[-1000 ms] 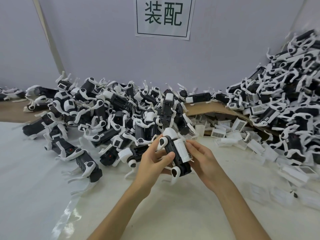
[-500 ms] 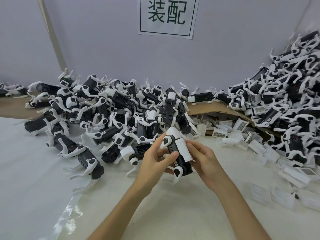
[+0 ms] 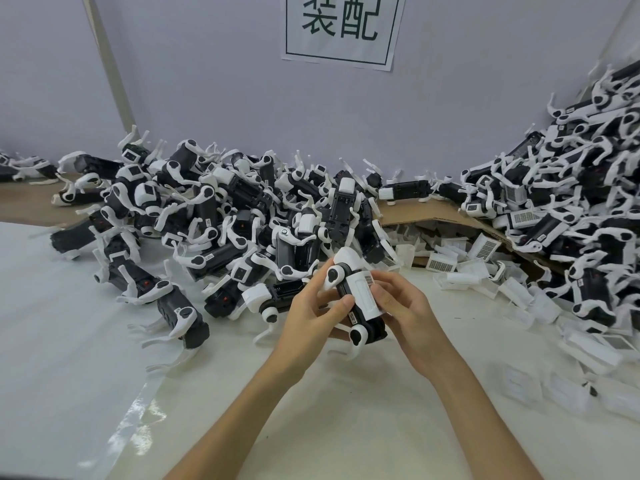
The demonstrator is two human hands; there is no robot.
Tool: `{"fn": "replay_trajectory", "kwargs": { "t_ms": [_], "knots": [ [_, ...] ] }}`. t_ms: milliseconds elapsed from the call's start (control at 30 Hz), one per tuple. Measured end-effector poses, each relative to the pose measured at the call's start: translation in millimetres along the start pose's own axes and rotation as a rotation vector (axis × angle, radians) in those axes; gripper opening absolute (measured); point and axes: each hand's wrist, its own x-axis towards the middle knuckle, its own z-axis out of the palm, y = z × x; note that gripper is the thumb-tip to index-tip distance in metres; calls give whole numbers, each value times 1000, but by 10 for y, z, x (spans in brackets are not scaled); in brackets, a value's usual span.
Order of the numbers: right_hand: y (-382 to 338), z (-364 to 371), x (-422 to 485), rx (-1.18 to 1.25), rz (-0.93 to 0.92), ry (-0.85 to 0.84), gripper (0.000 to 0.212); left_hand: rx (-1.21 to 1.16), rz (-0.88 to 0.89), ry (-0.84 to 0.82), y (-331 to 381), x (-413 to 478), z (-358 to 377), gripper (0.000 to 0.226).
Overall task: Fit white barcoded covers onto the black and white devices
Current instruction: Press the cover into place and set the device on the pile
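Left grip [image 3: 311, 308]: wrapped round the device [image 3: 373, 329].
Right grip [image 3: 403, 306]: pinched the white cover [image 3: 360, 289] on that device.
Behind: a big pile [image 3: 242, 216] on the surface [image 3: 346, 410].

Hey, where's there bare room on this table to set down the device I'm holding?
Bare table runs along the near edge, between the white sheet and the loose covers; the sheet is free too in front of the left pile of devices. Crowded: that pile, the right heap, the covers on the right.
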Motion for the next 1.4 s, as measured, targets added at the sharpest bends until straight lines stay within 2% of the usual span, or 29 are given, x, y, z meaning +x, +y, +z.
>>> {"fn": "replay_trajectory", "kwargs": {
  "t_ms": [100,167,233,400,767,967,1200,1400],
  "knots": [
    [-11,-1,-4,-24,0,-17,35,-6,-28,-3,-33,-5,-3,63],
    [-14,-4,-10,-29,0,-32,27,-14,-45,0,-44,-1,2,47],
    [-9,-2,-14,-60,-7,-35,31,-8,-58,3,-43,2,16,37],
    [28,53,-24,-205,-27,-62,48,28,-33,60,-32,-9,13,49],
    [35,50,-49,-195,-8,-146,40,-27,-100,-1,-58,-5,-33,51],
    [42,59,-37,-196,-9,-165,43,-67,-125,-2,-85,20,-57,56],
    [50,58,-45,-202,-26,-207,42,-63,-124,14,-87,20,-70,49],
    [60,107,-48,-181,-30,-179,43,-21,-98,40,-94,16,-57,45]
  ]
}}
